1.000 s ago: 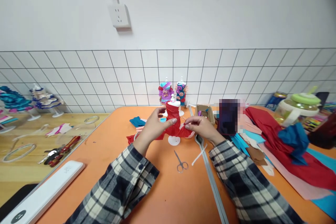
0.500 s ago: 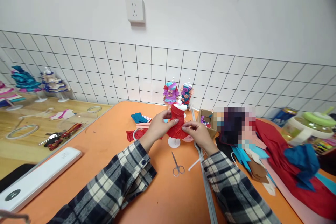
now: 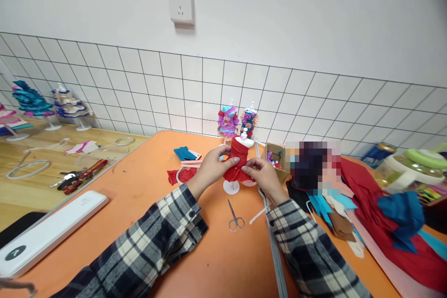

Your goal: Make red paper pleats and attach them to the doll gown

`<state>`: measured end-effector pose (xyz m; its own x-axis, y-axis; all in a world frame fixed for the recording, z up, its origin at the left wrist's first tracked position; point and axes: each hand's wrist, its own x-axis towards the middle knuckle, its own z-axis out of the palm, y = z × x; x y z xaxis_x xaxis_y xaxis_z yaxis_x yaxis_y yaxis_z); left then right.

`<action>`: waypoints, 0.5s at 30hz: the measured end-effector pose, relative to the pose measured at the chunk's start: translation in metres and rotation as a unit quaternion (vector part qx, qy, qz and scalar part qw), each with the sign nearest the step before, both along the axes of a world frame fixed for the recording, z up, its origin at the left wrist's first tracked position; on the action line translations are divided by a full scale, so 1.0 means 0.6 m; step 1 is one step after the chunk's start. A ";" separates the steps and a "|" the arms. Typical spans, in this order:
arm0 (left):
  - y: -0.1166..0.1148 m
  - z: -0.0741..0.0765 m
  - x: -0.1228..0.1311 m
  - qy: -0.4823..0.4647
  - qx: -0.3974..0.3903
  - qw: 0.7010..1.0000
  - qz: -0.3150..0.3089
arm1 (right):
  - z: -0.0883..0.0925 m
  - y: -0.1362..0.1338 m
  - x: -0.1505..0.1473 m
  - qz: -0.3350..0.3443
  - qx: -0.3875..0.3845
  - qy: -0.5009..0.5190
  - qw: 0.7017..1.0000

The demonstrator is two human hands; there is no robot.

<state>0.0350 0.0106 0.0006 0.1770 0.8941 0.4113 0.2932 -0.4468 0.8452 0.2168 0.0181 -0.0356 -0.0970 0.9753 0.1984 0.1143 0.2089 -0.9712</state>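
Note:
A small white dress-form mannequin (image 3: pixel 245 140) on a round stand (image 3: pixel 231 187) wears a red crinkled paper dress (image 3: pixel 239 153). It leans a little to the right. My left hand (image 3: pixel 213 167) grips the dress from the left side, thumb across its front and the other fingers behind. On the right, my right hand (image 3: pixel 262 175) pinches the lower edge of the skirt between thumb and fingers. Small scissors (image 3: pixel 235 218) lie on the orange table (image 3: pixel 220 260) below the stand, beside a thin white strip (image 3: pixel 258 214).
Two decorated mannequins (image 3: pixel 228 123) stand behind, near the tiled wall. Rightward are a cardboard box (image 3: pixel 282 171), red paper (image 3: pixel 370 200), blue paper (image 3: pixel 401 216) and a green-lidded jug (image 3: pixel 415 167). A white device (image 3: pixel 56 230) lies at left. Blue pieces (image 3: pixel 185 153) are behind my left hand.
The red-dressed mannequin has tilted slightly to the right. Both hands keep their hold on the dress, with small finger shifts. The head view has moved slightly.

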 end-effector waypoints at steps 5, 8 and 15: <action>0.002 0.001 -0.001 0.000 -0.011 1.000 0.001 | 0.006 -0.001 0.001 -0.002 0.004 -0.024 1.000; 0.006 -0.004 -0.001 -0.004 -0.013 1.000 0.018 | 0.005 -0.001 0.002 0.004 0.006 -0.021 1.000; 0.019 -0.018 -0.009 0.026 0.022 0.996 0.080 | 0.011 -0.006 0.001 0.004 0.003 -0.019 1.000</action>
